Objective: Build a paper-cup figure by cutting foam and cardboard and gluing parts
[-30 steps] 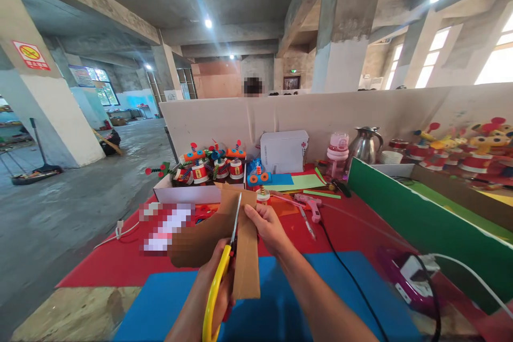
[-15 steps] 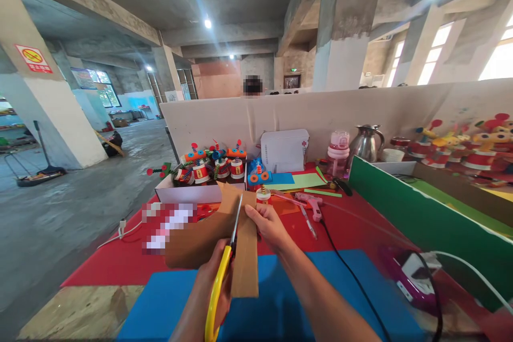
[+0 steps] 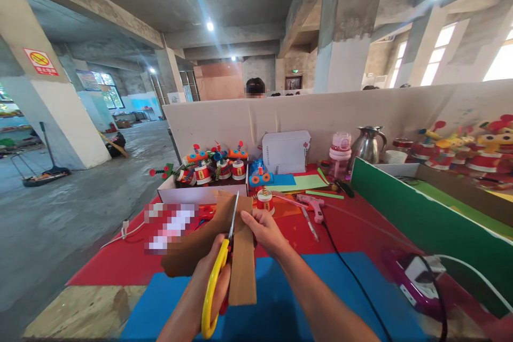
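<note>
My left hand (image 3: pixel 212 278) is closed on yellow-handled scissors (image 3: pixel 214 291), whose blades point away from me and lie in a cut in brown cardboard (image 3: pixel 192 246). My right hand (image 3: pixel 266 230) pinches the cardboard strip (image 3: pixel 242 262) on the right side of the blades, thumb on top. The strip hangs down toward me over a blue sheet (image 3: pixel 328 283). The wider, curved part of the cardboard spreads to the left of the scissors. Just beyond my right hand stands a small red and white cup figure (image 3: pixel 264 200) with an orange and blue top.
A white box (image 3: pixel 200 194) of similar figures stands behind the cardboard. To the right lie a pink glue gun (image 3: pixel 315 207) with a black cord, a pen (image 3: pixel 309 223), a green-sided box (image 3: pixel 425 224) and a purple power strip (image 3: pixel 412 283). A steel jug (image 3: pixel 367 144) stands farther back.
The scissors and both hands have shifted slightly left with the cardboard. The scissor handles have spread wider. The far end of the cardboard sits lower in view, which has itself shifted a little.
</note>
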A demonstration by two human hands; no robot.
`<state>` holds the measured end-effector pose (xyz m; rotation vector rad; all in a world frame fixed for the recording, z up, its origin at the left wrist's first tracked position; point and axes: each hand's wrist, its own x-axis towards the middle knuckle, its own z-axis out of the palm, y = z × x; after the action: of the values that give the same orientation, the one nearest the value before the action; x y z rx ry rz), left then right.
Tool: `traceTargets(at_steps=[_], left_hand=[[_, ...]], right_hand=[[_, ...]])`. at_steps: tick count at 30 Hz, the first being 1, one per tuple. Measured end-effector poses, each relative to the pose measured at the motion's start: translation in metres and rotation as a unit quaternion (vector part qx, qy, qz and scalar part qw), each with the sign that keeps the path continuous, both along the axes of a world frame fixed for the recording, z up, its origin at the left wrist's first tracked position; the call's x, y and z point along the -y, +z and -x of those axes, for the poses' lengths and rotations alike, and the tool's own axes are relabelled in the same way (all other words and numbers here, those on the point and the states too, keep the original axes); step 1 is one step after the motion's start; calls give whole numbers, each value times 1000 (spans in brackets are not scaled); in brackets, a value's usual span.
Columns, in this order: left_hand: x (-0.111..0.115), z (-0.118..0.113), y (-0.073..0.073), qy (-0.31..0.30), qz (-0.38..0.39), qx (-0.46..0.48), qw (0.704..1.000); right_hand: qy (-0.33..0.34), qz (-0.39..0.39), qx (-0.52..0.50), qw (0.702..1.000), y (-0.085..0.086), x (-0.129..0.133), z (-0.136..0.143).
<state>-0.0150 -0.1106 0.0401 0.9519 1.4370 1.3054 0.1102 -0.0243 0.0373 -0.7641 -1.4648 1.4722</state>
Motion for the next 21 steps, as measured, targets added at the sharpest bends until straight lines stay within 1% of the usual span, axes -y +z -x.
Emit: traceTargets(at_steps=[1, 3, 7, 9, 11, 14, 17, 19, 21], left_hand=[[2, -1, 2, -7, -6, 5, 1000], [4, -4, 7, -19, 3, 57, 998], [6, -13, 14, -2, 59, 180, 982], [7, -17, 16, -2, 80, 205, 975], [7, -18, 17, -11, 83, 219, 972], [8, -18, 16, -9, 90, 187, 978], [9, -15, 15, -24, 115, 99, 988], [12, -13, 15, -39, 82, 39, 995], [17, -12, 17, -42, 19, -22, 999]], right_hand=[[-2, 2, -8, 1000, 0, 0, 1], [-4, 6, -23, 1000, -1, -1, 1], [-7, 14, -27, 1000, -1, -1, 1], [-7, 15, -25, 1000, -2, -1, 1], [-5, 12, -24, 1000, -2, -1, 0], [-3, 9, -18, 1000, -3, -1, 0], [-2, 8, -14, 1000, -3, -2, 1], [1, 6, -10, 1000, -3, -2, 1], [-1, 12, -12, 1000, -2, -2, 1]])
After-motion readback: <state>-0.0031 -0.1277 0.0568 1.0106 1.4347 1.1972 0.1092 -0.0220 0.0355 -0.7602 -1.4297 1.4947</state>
